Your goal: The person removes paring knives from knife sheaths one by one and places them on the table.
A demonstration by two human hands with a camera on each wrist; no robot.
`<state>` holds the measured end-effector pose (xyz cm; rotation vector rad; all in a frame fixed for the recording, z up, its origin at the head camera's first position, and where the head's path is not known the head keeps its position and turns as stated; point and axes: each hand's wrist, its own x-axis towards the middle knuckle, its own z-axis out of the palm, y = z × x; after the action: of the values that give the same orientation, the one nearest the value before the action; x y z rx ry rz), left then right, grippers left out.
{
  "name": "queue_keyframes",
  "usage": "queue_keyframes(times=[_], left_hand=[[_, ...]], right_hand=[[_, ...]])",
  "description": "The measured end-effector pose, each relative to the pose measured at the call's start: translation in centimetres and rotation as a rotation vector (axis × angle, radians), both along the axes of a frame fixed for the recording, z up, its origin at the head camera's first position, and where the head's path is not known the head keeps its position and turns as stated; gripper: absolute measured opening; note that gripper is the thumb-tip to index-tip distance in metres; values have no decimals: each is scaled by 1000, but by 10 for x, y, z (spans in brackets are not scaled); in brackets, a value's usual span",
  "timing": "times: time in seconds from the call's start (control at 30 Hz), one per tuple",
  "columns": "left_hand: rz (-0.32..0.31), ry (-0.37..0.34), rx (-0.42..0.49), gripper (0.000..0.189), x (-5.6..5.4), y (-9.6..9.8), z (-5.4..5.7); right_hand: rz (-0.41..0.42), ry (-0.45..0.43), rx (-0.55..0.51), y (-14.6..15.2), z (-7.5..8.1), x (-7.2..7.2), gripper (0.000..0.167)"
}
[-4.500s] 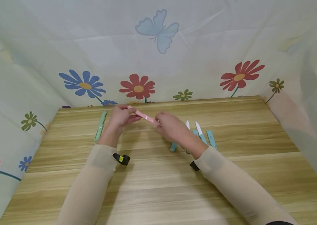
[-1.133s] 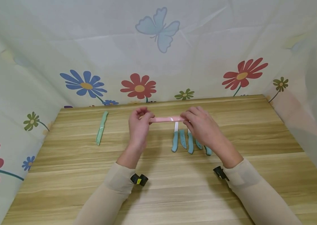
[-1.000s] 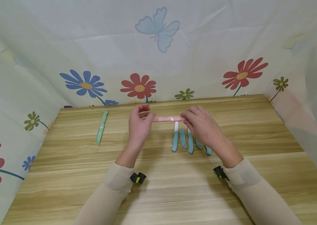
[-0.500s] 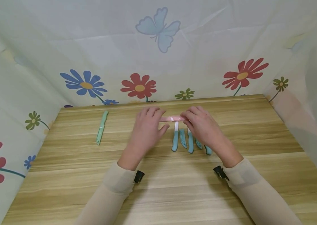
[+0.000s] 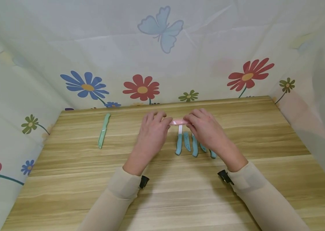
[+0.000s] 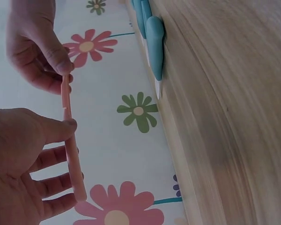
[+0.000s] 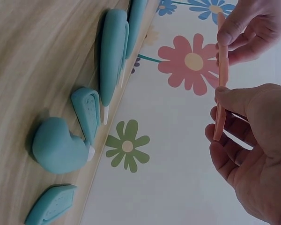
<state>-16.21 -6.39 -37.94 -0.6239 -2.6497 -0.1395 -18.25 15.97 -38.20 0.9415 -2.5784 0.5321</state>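
A pink-handled paring knife (image 6: 73, 164) in a pink sheath (image 5: 180, 122) is held level above the table, a narrow white strip showing where handle and sheath meet. My left hand (image 5: 153, 131) pinches the handle between thumb and fingers, the other fingertips spread along it in the left wrist view. At the other end, my right hand (image 5: 206, 128) pinches the sheath, its thumb (image 7: 229, 96) lying on it in the right wrist view. Below the hands lie blue knives, one bare with a white blade (image 5: 179, 144), and another knife (image 5: 195, 147) partly hidden by my right hand.
A blue sheath (image 5: 187, 141) lies between those two knives, with a second sheath (image 5: 203, 147) and another blue handle (image 5: 213, 155) to the right. Far left on the wooden table (image 5: 79, 179) lies a green sheathed knife (image 5: 104, 131). A flowered cloth (image 5: 203, 70) hangs behind.
Both hands have carried the pink knife rightward from near the green one and levelled it. My left hand has let its fingers loosen, turned over and gripped the handle closer to the sheath.
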Motion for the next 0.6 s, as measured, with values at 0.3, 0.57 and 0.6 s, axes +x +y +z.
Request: queue_keyframes(times=[0.3, 0.57, 0.6], left_hand=[[-1, 16, 47, 21, 1, 2, -1], [4, 17, 38, 19, 1, 3, -2], [3, 17, 36, 19, 1, 3, -2]], right_hand=[[-3, -9, 4, 0, 0, 1, 20], [-5, -17, 0, 0, 1, 2, 20], [-7, -19, 3, 0, 1, 2, 20]])
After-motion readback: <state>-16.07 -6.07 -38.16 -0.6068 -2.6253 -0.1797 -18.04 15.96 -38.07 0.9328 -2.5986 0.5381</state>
